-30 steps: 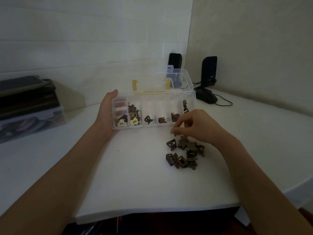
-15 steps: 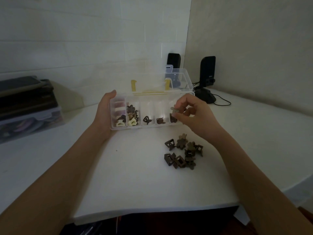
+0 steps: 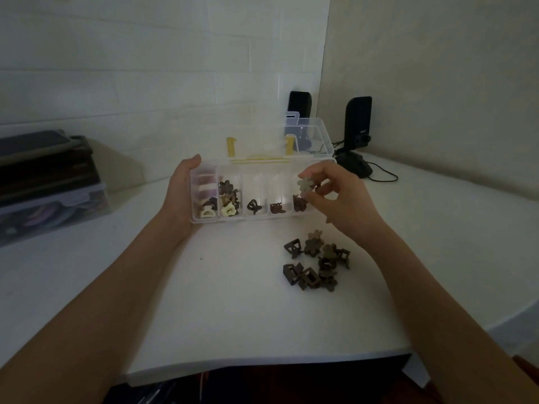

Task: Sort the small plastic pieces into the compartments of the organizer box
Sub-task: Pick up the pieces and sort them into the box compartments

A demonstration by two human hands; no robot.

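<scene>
Both hands are raised at a clear organizer box (image 3: 262, 196) on a white bench (image 3: 233, 301). Left hand (image 3: 179, 193) cups the box's left end, palm against the side wall, thumb lying along the far left corner, fingers hidden beneath. Right hand (image 3: 335, 196) hovers over the box's right end, forearm reaching in from the near right; its thumb and fingertips pinch a pale flower-shaped piece (image 3: 304, 184), held just above the rightmost compartments.

Set crosswise, the box has a row of narrow compartments. Its clear lid (image 3: 291, 141), with yellow latches, stands open at the far side. From the left, the first compartment holds pink and cream pieces, the second a heap of brown flower shapes with a cream one at the near end, and the next three each hold a small dark brown piece near the front wall. What the rightmost one holds is hidden by the hand.

Near and to the right of the box, apart from it, a loose pile of dark brown pieces (image 3: 316, 260) lies on the bench: flower shapes and open square frames, tangled together.
</scene>
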